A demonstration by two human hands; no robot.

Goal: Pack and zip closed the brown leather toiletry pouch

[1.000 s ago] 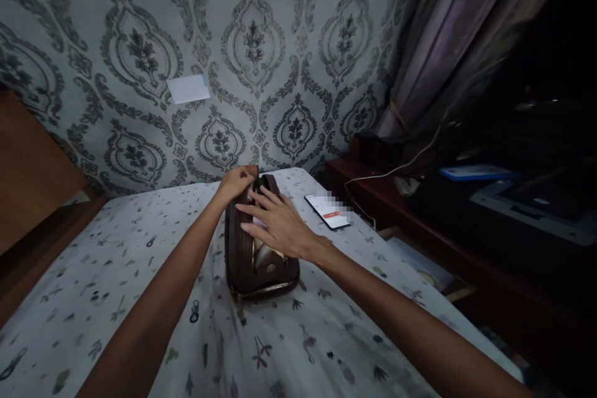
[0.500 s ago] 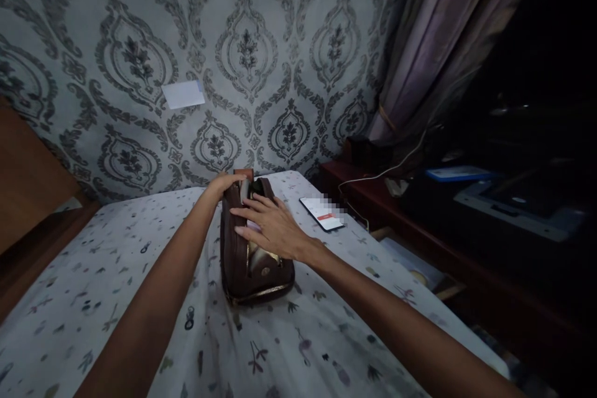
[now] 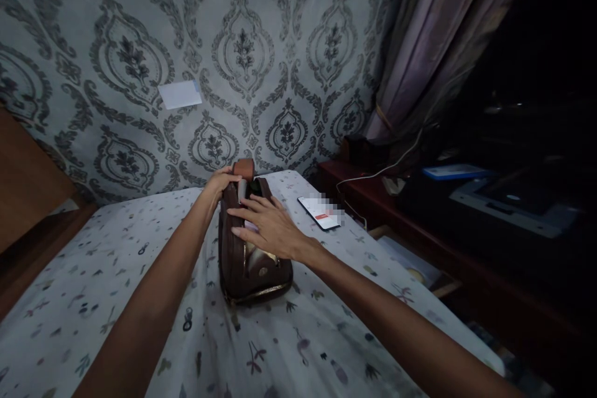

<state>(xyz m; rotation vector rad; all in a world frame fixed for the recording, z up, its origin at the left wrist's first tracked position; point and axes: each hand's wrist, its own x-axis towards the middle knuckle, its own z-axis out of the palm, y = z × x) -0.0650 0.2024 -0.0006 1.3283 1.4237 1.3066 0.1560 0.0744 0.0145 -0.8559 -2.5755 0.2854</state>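
The bed (image 3: 116, 230) carries it all, its printed sheet rumpled toward the near edge. Midway across, nearer the far edge than its sides, sits the dark brown bag (image 3: 233, 261), opening upward. I'd judge it fairly light, its walls smooth and supple, apt to sag around the gap; the firmer rim or body would give a better hold than the loose mouth. The right hand (image 3: 275, 227) is open, fingers spread across the opening. The left hand (image 3: 218, 183) bends around the far left corner of the bag, thumb by the rim; how firmly it grips, I can't tell. Over by the bed's right edge lies a phone (image 3: 319, 212), screen lit. A tan strap (image 3: 244, 168) rises at the bag's far end, stiff-looking, beside a small grey piece (image 3: 242, 191) in the mouth.
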